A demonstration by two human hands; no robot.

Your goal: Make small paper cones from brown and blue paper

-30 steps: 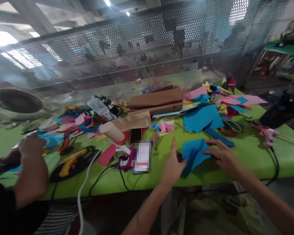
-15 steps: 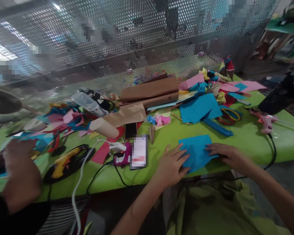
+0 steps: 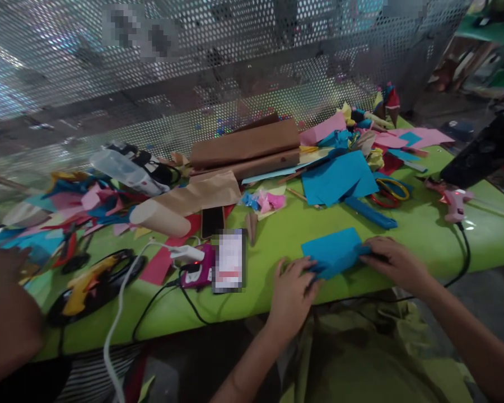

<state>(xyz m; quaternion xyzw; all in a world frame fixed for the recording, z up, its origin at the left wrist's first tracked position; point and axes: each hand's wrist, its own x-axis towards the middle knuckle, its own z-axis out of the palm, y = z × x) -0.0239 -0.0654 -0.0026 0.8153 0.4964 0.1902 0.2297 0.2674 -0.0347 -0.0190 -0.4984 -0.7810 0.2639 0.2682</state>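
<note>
A small blue paper sheet (image 3: pixel 334 250) lies near the front edge of the green table (image 3: pixel 407 235). My left hand (image 3: pixel 292 291) grips its near left edge, fingers curled on it. My right hand (image 3: pixel 397 262) holds its right edge, where the paper folds up. Both hands press the sheet against the table.
A phone (image 3: pixel 229 261), a magenta device (image 3: pixel 197 274) with cables and a yellow glue gun (image 3: pixel 86 280) lie to the left. Brown paper rolls (image 3: pixel 246 148), blue sheets (image 3: pixel 338 179), scissors (image 3: pixel 388 193) and a pink glue gun (image 3: pixel 453 204) lie beyond. Another person's arm (image 3: pixel 6 313) is at left. Perforated metal screen behind.
The blue sheet went from lifted and crumpled to flat on the table, then its near edge got folded. My hands moved closer to the table's front edge.
</note>
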